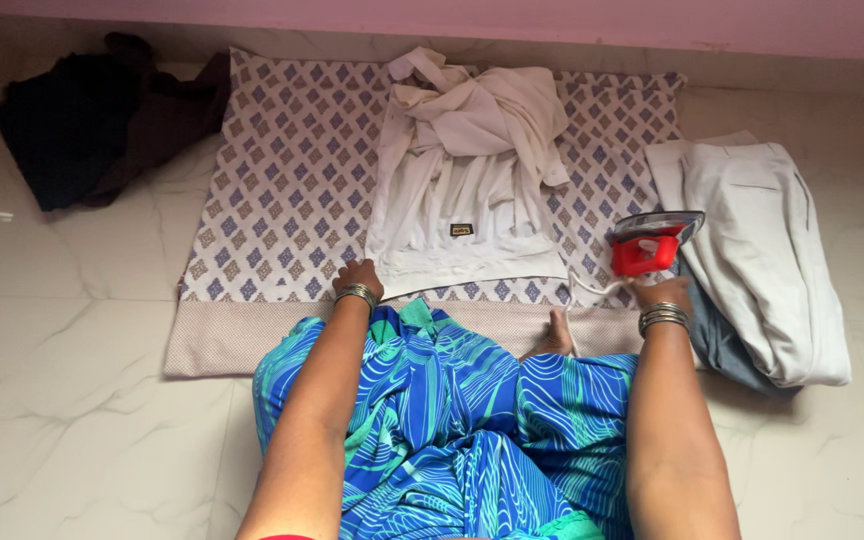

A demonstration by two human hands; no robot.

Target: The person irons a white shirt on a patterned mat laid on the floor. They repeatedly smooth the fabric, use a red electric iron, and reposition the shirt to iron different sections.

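A white garment [467, 190] lies spread on a patterned cloth [292, 170] laid over the floor; its upper part is bunched and twisted. My left hand [357, 277] rests on the garment's near left hem, pinching the fabric. My right hand [660, 292] grips the handle of a red and grey electric iron [649, 245], which stands on the cloth's right edge. Its white cord [592, 287] trails toward the garment. Both wrists wear metal bangles.
Folded light grey trousers [762, 250] lie on the marble floor right of the iron, over a grey-blue piece. A heap of dark clothes [82, 120] sits at the far left. My blue-green patterned dress [452, 420] covers my legs; a bare foot [555, 335] shows.
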